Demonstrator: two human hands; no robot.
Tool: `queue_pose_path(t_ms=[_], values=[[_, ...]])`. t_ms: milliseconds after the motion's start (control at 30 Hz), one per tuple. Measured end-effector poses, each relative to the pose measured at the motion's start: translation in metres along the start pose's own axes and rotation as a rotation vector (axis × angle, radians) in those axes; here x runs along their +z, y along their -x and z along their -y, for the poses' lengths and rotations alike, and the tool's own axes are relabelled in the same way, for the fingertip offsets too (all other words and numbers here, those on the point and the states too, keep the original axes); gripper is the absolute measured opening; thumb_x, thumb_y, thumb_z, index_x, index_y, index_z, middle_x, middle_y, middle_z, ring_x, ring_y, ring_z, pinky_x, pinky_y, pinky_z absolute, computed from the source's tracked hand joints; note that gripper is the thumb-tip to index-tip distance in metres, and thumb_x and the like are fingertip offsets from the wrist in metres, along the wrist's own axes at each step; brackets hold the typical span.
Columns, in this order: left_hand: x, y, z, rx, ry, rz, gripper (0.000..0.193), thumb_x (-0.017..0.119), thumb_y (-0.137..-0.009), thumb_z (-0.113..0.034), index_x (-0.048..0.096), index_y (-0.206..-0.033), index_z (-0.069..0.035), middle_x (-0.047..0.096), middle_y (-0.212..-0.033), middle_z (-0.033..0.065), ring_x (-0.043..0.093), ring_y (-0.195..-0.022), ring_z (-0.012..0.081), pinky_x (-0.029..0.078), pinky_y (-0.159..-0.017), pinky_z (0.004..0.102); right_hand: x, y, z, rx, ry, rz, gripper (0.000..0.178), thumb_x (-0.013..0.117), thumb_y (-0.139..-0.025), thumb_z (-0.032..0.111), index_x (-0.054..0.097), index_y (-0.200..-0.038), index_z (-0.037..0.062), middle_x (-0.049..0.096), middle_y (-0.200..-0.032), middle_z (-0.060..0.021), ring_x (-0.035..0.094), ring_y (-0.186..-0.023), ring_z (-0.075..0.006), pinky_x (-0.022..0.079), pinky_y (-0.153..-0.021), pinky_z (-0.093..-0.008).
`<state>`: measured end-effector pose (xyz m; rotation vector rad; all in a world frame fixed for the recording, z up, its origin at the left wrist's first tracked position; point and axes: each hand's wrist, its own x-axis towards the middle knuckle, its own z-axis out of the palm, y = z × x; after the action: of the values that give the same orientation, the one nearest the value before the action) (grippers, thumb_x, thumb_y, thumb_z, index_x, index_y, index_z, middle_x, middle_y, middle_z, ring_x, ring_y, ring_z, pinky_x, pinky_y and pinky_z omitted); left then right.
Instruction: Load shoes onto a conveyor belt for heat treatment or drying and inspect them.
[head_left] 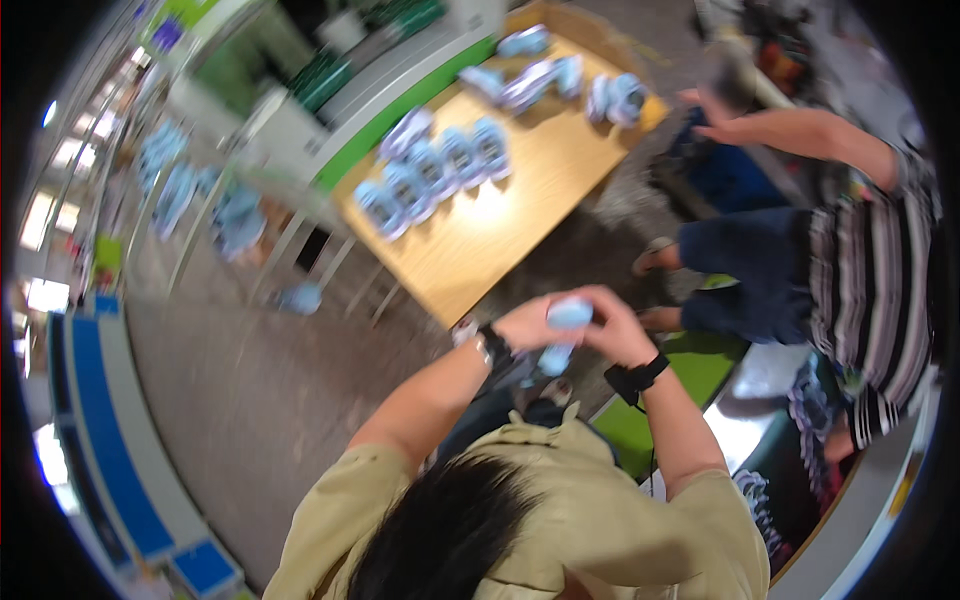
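In front of my chest I hold a light blue shoe (569, 314), partly covered by my fingers and somewhat blurred. My left hand (527, 322) grips it from the left, a dark band on the wrist. From the right, my right hand (618, 328) curls its fingers over it, with a black strap round that wrist. More light blue shoes (430, 170) stand in a row on the wooden table (470, 265) just beyond my hands. Another group of shoes (540, 80) lies at the table's far end.
To the right, another person in a striped shirt (865, 260) reaches an arm toward the table. A green-edged machine line (375, 130) runs along the table's far left side. Racks with hanging blue shoes (235, 215) stand at the left, and one blue item (300, 297) lies on the floor.
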<state>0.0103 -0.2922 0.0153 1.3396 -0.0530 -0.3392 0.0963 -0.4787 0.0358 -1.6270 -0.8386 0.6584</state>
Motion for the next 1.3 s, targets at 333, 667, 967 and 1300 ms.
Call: queue_pose_path(t_ms=[333, 667, 967, 1300], values=[[-0.031, 0.024, 0.055, -0.619, 0.630, -0.827, 0.040, 0.069, -0.090, -0.038, 0.064, -0.105, -0.002, 0.070, -0.088, 0.0086, 0.068, -0.073, 0.0206, 0.054, -0.065, 0.0363, 0.113, 0.002, -0.061, 0.663, -0.638, -0.098, 0.075, 0.070, -0.088, 0.011, 0.028, -0.150, 0.0137, 0.041, -0.144, -0.0088, 0.041, -0.132, -0.0215, 0.036, -0.110, -0.0375], [-0.056, 0.022, 0.120, -0.455, 0.838, -0.798, 0.040, 0.063, -0.093, -0.043, 0.062, -0.108, -0.005, 0.068, -0.089, 0.0069, 0.065, -0.072, 0.0170, 0.051, -0.060, 0.0295, 0.112, -0.027, -0.060, 0.518, -0.344, -0.112, 0.066, 0.075, -0.083, 0.014, 0.043, -0.140, 0.0061, 0.050, -0.136, -0.0113, 0.046, -0.128, -0.0227, 0.037, -0.108, -0.0373], [-0.062, 0.007, 0.135, -0.217, 1.352, -0.438, 0.040, 0.062, -0.095, -0.027, 0.057, -0.123, 0.002, 0.065, -0.118, 0.0130, 0.062, -0.110, 0.0246, 0.049, -0.099, 0.0380, 0.112, -0.039, -0.049, 0.252, 0.476, -0.105, 0.069, 0.075, -0.072, 0.004, 0.050, -0.136, 0.0069, 0.045, -0.137, -0.0237, 0.046, -0.124, -0.0425, 0.039, -0.105, -0.0461], [-0.057, -0.016, 0.138, -0.085, 1.510, -0.269, 0.057, 0.067, -0.091, -0.038, 0.050, -0.133, -0.003, 0.059, -0.130, 0.0150, 0.058, -0.120, 0.0280, 0.043, -0.107, 0.0453, 0.062, -0.089, -0.019, 0.024, 0.940, 0.265, 0.078, 0.079, -0.059, 0.009, 0.056, -0.133, 0.0175, 0.048, -0.137, -0.0204, 0.051, -0.111, -0.0387, 0.042, -0.090, -0.0474]])
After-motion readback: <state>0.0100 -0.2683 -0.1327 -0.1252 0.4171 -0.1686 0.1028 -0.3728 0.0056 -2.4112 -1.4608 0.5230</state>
